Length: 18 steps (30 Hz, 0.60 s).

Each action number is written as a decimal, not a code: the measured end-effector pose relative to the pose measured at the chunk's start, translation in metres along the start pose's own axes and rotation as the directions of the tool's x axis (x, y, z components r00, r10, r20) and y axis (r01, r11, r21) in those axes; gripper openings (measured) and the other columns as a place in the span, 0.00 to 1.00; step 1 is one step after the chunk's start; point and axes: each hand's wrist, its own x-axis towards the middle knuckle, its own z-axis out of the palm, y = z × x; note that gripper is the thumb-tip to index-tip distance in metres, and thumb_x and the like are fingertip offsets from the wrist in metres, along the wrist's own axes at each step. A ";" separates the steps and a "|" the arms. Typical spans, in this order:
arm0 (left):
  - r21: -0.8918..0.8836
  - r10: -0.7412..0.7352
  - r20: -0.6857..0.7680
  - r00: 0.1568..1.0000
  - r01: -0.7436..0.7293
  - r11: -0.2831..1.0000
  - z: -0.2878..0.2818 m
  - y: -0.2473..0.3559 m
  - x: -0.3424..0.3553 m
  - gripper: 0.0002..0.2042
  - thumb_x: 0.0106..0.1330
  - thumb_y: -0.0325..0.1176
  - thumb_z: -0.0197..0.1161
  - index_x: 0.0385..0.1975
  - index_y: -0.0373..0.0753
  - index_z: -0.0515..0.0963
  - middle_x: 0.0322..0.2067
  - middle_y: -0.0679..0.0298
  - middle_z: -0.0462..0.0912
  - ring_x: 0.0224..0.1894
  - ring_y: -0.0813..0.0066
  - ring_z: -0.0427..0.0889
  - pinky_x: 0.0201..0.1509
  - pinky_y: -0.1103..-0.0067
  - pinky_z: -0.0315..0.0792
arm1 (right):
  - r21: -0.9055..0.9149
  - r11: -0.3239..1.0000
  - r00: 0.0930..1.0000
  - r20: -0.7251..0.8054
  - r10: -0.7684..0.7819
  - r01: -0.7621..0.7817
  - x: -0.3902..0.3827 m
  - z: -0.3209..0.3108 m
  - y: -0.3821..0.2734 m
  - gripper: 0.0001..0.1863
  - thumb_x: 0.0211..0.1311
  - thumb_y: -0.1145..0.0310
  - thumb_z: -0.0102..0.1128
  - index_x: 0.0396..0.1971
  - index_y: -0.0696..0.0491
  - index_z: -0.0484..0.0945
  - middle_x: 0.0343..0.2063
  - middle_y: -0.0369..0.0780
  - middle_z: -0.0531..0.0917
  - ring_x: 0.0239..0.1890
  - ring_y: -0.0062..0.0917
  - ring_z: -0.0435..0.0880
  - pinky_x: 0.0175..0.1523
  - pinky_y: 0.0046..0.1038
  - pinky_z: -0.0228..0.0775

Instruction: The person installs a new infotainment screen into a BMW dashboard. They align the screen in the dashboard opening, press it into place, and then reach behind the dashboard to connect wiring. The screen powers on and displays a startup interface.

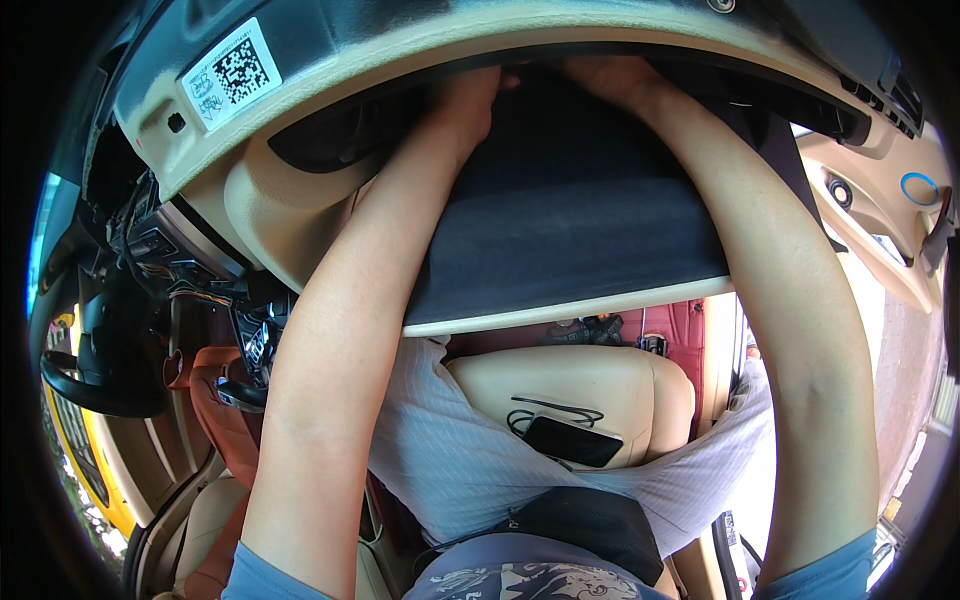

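Both my arms reach up into the dark opening of a beige car dashboard (pixel 400 45). My left hand (pixel 470 95) is at the opening's upper edge, its fingers hidden in shadow. My right hand (pixel 612 72) sits just to its right, fingers curled into the same gap. Between my forearms hangs the opened glove box lid (pixel 570 230), dark and felt-lined with a beige lower rim. What either hand touches or holds is hidden.
A white code sticker (pixel 228 72) is on the dashboard. Exposed wiring (pixel 190 270) and a black steering wheel (pixel 95 390) lie left. A black phone (pixel 572 440) with a cable rests on the beige seat (pixel 620 385). The open car door (pixel 880 225) is at right.
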 end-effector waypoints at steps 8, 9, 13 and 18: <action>0.078 0.119 -0.127 0.985 -0.110 0.991 0.003 -0.011 0.004 0.11 0.75 0.27 0.53 0.53 0.41 0.76 0.47 0.60 0.85 0.43 0.72 0.87 0.37 0.80 0.74 | -0.727 0.678 0.992 -0.125 0.025 -0.109 -0.007 -0.015 0.006 0.19 0.74 0.66 0.60 0.60 0.55 0.75 0.55 0.43 0.82 0.59 0.32 0.80 0.63 0.33 0.75; 0.101 0.118 -0.127 0.985 -0.105 0.989 0.004 -0.011 0.004 0.11 0.75 0.27 0.52 0.54 0.40 0.76 0.47 0.60 0.85 0.43 0.72 0.88 0.37 0.80 0.75 | -0.713 0.693 0.992 -0.120 0.034 -0.110 -0.007 -0.017 0.005 0.19 0.74 0.66 0.60 0.60 0.55 0.75 0.55 0.43 0.82 0.59 0.32 0.79 0.63 0.33 0.75; 0.083 0.052 -0.032 0.998 -0.050 0.995 0.003 -0.005 0.000 0.12 0.76 0.27 0.52 0.55 0.40 0.76 0.47 0.60 0.85 0.44 0.70 0.88 0.37 0.79 0.76 | -0.654 0.748 0.992 -0.110 0.057 -0.115 -0.010 -0.021 -0.001 0.19 0.74 0.67 0.60 0.60 0.55 0.75 0.55 0.43 0.82 0.60 0.31 0.79 0.63 0.33 0.75; 0.050 0.019 -0.031 0.999 -0.018 0.999 0.002 -0.001 -0.002 0.12 0.75 0.26 0.53 0.54 0.39 0.76 0.46 0.60 0.86 0.45 0.71 0.88 0.38 0.79 0.76 | -0.572 0.810 0.991 -0.110 0.081 -0.130 -0.011 -0.023 -0.011 0.19 0.73 0.67 0.60 0.60 0.55 0.75 0.55 0.43 0.82 0.60 0.31 0.79 0.64 0.32 0.74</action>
